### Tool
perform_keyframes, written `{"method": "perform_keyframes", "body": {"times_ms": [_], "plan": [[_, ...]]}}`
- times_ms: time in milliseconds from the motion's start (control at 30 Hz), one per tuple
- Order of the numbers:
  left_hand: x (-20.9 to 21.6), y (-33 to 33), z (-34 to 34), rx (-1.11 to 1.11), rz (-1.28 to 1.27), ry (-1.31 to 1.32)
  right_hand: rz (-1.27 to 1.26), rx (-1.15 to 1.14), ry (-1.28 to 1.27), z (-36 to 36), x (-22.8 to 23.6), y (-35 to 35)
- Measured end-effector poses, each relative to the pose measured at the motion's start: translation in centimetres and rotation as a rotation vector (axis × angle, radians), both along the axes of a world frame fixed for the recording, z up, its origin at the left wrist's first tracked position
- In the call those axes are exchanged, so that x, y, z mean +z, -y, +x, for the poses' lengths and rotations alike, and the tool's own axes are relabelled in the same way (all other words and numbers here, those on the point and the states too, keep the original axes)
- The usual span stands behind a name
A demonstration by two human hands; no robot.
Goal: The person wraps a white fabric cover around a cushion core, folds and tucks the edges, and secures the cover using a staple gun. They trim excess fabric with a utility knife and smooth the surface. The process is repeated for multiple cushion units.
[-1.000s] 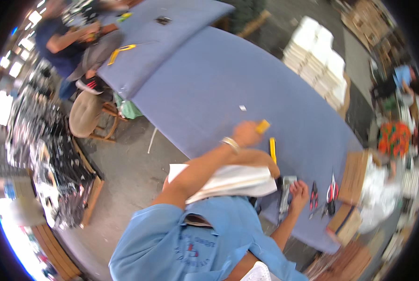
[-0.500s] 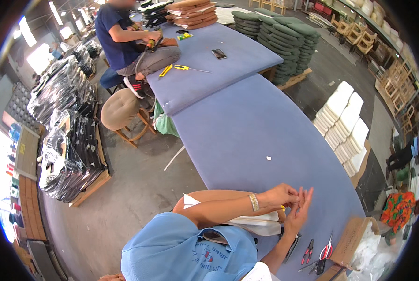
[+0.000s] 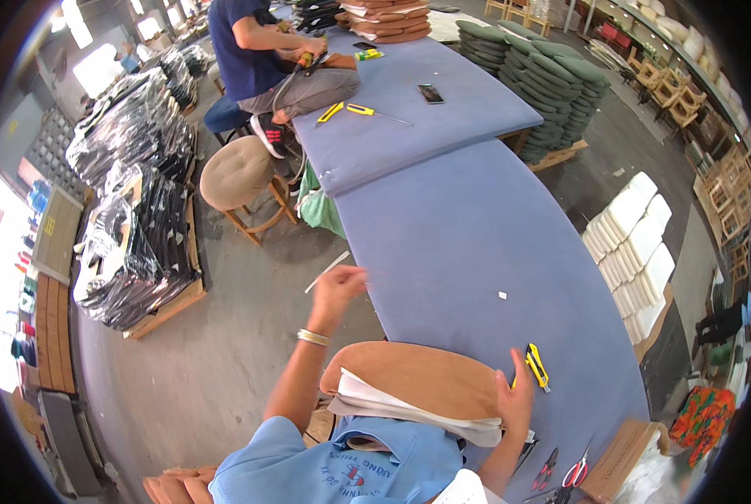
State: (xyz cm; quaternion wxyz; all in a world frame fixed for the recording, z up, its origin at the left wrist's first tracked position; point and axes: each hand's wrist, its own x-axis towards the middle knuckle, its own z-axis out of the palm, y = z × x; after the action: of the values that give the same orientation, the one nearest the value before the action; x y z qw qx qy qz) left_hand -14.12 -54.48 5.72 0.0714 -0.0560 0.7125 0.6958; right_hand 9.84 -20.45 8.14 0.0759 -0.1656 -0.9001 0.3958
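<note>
A brown seat cushion cover with a white layer along its near side lies at the table's near edge, against my body. My left hand is raised left of it, by the table's left edge, with its fingers drawn together. Its fingertips are smeared, and whatever they may hold is too small to make out. At the cover's right end my right hand has its fingers stretched and apart. Just beyond those fingers lies a yellow utility knife on the blue table.
Red-handled pliers, scissors and a cardboard box sit at the lower right. A white scrap lies mid-table. A co-worker sits at the far left, beside a round stool. White pads are stacked at the right.
My hands, together over the table's right side before, have parted. The left swung out to the left; the right lowered beside the cover. The brown cover and yellow knife are now uncovered. The view shifted.
</note>
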Motion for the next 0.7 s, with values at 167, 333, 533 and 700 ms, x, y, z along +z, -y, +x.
{"method": "perform_keyframes", "body": {"times_ms": [167,333,533,700], "plan": [[-17.9,17.0,6.5,0.245,-0.584,0.373,-0.041,-0.090,0.248,4.6,-5.2,-2.2],[-31.4,22.1,22.1,-0.305,-1.098,0.842,-0.232,-0.176,0.195,6.3,-8.7,-2.4],[-32.4,17.0,24.6,-0.291,-0.951,0.833,-0.188,-0.265,0.410,5.9,-7.1,-2.7],[-32.0,14.4,13.3,-0.181,-0.911,0.716,-0.201,-0.136,0.502,5.7,-9.4,-5.3]]}}
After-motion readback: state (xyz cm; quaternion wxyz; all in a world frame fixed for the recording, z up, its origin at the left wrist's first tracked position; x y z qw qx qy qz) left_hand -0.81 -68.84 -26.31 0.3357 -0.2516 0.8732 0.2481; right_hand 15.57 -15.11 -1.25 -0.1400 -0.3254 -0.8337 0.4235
